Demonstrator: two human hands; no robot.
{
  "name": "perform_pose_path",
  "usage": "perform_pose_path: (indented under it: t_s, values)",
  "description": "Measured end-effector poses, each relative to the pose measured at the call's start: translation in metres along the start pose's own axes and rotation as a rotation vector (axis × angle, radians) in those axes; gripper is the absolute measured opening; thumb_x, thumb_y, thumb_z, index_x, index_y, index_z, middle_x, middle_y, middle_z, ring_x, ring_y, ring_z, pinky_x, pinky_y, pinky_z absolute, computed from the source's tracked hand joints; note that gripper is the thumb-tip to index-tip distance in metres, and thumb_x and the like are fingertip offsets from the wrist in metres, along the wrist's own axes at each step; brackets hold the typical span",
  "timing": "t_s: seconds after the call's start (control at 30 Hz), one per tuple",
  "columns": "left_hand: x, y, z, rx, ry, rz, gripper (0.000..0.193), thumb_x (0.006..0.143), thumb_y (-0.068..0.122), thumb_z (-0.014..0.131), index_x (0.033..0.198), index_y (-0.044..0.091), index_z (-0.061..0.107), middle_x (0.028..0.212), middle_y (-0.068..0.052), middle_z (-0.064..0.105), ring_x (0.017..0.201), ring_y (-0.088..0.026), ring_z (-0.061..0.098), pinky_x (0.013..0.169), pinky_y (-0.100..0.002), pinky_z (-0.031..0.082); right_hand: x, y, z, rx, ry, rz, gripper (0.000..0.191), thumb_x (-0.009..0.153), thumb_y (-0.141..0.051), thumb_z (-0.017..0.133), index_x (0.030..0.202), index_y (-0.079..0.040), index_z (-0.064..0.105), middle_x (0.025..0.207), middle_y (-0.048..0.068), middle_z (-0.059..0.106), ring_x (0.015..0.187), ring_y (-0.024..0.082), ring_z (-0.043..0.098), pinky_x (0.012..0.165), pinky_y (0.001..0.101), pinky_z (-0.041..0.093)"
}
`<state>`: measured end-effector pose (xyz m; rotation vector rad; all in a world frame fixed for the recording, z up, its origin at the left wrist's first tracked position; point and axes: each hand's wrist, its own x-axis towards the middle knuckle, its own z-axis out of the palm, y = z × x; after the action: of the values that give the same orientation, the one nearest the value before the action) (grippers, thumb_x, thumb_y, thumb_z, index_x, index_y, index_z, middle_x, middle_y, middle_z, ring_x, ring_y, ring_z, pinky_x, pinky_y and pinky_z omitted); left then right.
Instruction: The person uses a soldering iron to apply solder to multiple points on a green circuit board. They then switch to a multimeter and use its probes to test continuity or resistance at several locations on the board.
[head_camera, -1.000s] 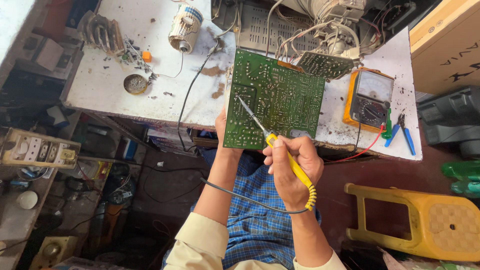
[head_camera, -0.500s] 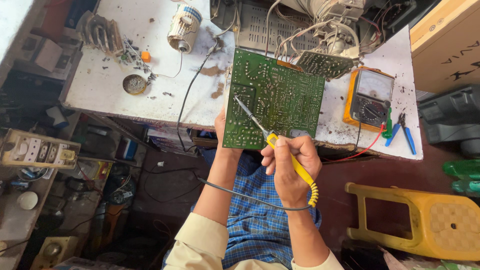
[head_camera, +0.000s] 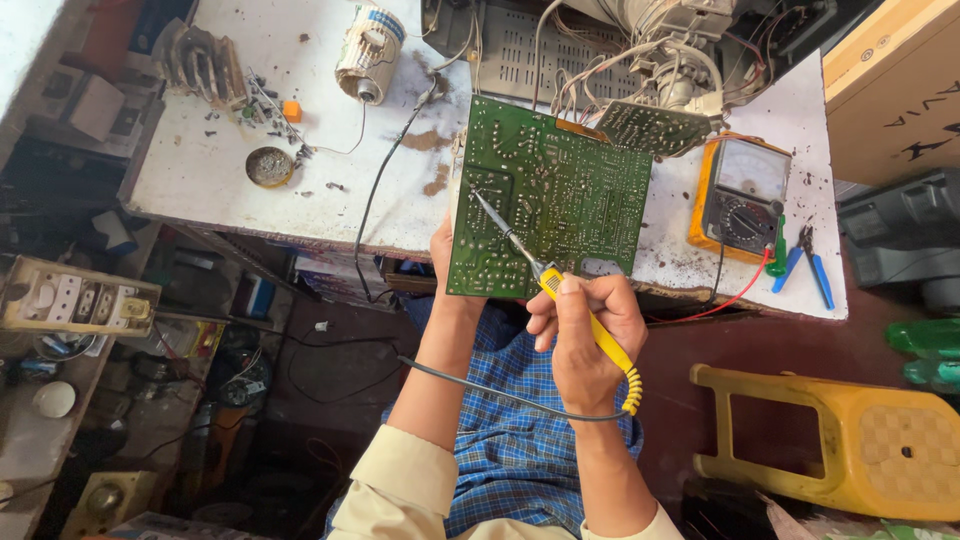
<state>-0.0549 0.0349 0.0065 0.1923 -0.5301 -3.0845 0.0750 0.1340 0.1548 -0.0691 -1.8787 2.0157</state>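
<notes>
White, stained desk (head_camera: 250, 190) with cluttered shelving along its left side carries the work. Green circuit board (head_camera: 555, 195) stands propped at the desk's near edge, solder side toward the camera, its lower edge overhanging. Left hand (head_camera: 443, 255) grips the board's lower left corner, fingers behind it, thumb at the edge. Right hand (head_camera: 585, 335) is closed pen-fashion around a yellow-handled soldering iron (head_camera: 560, 295); the metal tip rests on the board's left-centre area. Black cord (head_camera: 500, 395) runs from the handle across the lap. Yellow analogue multimeter (head_camera: 738, 195) lies just right of the board, blue-handled pliers (head_camera: 808, 265) beside it at the right edge. Small round tin (head_camera: 270, 166) sits toward the left. Yellow plastic stool (head_camera: 850, 445) stands on the floor, right.
</notes>
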Motion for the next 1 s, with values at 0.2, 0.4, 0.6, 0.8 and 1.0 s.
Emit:
perform_pose_path:
  t_s: [0.2,0.4,0.6,0.8,1.0]
  values:
    - [0.002,0.001,-0.002,-0.002,0.004,0.003,0.034,0.109,0.015,0.047,0.134,-0.005,0.059,0.103,-0.01,0.072,0.083,-0.016,0.071,0.07,-0.029,0.061,0.001,-0.001,0.003,0.013,-0.002,-0.007,0.018,0.106,-0.013,0.057,0.093,-0.002,0.053,0.078,0.015,0.072,0.056,0.011,0.062,0.047,0.0225,0.05]
    - [-0.001,0.004,0.003,-0.019,0.016,-0.007,0.033,0.109,0.012,0.047,0.134,-0.005,0.058,0.106,-0.01,0.072,0.085,-0.017,0.072,0.073,-0.03,0.062,0.001,0.001,0.002,0.013,0.009,0.008,0.019,0.107,-0.014,0.057,0.092,-0.002,0.052,0.077,0.015,0.071,0.056,0.012,0.062,0.046,0.0229,0.049]
    - [-0.007,0.01,0.009,0.089,0.015,-0.019,0.032,0.108,0.013,0.045,0.131,-0.005,0.058,0.099,-0.011,0.071,0.077,-0.018,0.072,0.063,-0.03,0.062,0.003,0.051,-0.07,0.53,0.171,0.253,0.015,0.1,-0.017,0.061,0.089,-0.009,0.054,0.066,0.008,0.06,0.048,0.011,0.053,0.036,0.0197,0.041]
    - [-0.01,0.01,0.011,0.18,0.002,0.038,0.034,0.107,0.008,0.048,0.138,-0.005,0.057,0.101,-0.01,0.071,0.077,-0.016,0.07,0.062,-0.028,0.061,0.001,0.119,-0.19,1.349,0.227,0.421,0.027,0.108,-0.02,0.059,0.091,0.001,0.054,0.08,0.01,0.058,0.065,0.012,0.051,0.05,0.0152,0.044]
    - [-0.009,0.01,0.011,0.161,-0.006,0.035,0.033,0.107,0.008,0.049,0.136,-0.005,0.059,0.101,-0.01,0.071,0.077,-0.015,0.071,0.062,-0.028,0.061,0.002,0.104,-0.18,1.01,0.278,0.363,0.026,0.106,-0.022,0.063,0.096,0.001,0.057,0.079,0.011,0.064,0.062,0.012,0.055,0.051,0.0188,0.047]
